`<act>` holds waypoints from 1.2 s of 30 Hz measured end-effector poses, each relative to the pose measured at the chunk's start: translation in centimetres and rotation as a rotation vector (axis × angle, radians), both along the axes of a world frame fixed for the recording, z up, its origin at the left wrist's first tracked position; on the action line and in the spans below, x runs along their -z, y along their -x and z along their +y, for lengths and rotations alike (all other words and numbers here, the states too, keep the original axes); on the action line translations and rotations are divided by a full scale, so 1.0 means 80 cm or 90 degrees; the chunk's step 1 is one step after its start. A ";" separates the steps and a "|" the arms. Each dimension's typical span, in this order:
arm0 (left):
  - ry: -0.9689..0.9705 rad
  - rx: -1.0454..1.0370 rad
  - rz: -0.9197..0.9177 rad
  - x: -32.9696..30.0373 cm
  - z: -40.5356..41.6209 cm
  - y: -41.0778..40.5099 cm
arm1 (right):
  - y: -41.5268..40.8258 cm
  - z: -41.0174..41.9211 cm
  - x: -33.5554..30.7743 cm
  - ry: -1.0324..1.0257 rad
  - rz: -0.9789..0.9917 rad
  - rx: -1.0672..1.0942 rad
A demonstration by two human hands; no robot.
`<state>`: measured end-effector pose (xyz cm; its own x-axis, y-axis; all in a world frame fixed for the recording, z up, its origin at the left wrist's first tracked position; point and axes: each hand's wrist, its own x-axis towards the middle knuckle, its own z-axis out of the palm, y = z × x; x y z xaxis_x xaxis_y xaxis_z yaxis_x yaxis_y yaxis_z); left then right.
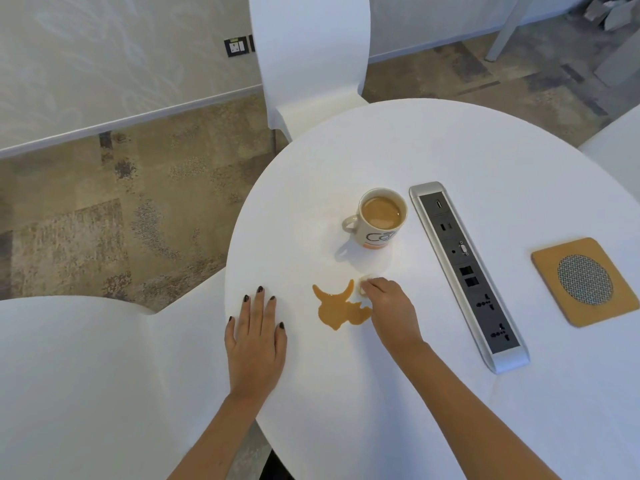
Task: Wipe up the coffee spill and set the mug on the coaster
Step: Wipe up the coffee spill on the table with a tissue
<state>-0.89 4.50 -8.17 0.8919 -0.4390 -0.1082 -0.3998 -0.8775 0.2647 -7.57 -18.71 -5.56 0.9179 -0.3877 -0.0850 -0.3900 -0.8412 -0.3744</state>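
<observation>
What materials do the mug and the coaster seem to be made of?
The mug looks like glazed ceramic: cream, glossy, with a printed logo and a thick rim. The coaster looks like light wood or cork, matte tan, with a round grey woven-looking mesh inset; which of the two I cannot tell.

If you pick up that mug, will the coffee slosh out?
Probably, if it is moved fast: the mug looks filled close to its rim, so a tilt could spill more. It likely feels heavy for its size, being so full. Its handle sticks out on the left, which should give a steady grip.
</observation>
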 end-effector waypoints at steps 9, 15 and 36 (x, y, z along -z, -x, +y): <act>-0.002 -0.004 -0.006 0.011 0.002 -0.001 | 0.018 -0.003 -0.026 -0.149 -0.191 0.200; 0.002 -0.007 -0.009 0.013 0.003 -0.001 | 0.045 0.046 -0.013 -0.092 -0.169 0.146; 0.024 -0.018 -0.019 0.010 0.002 0.000 | -0.013 0.076 -0.019 -0.048 -0.035 0.144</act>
<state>-0.90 4.69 -8.93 0.9063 -0.4174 -0.0656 -0.3838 -0.8781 0.2856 -6.52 -12.65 -4.03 0.8126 -0.5780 -0.0746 -0.5426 -0.7035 -0.4590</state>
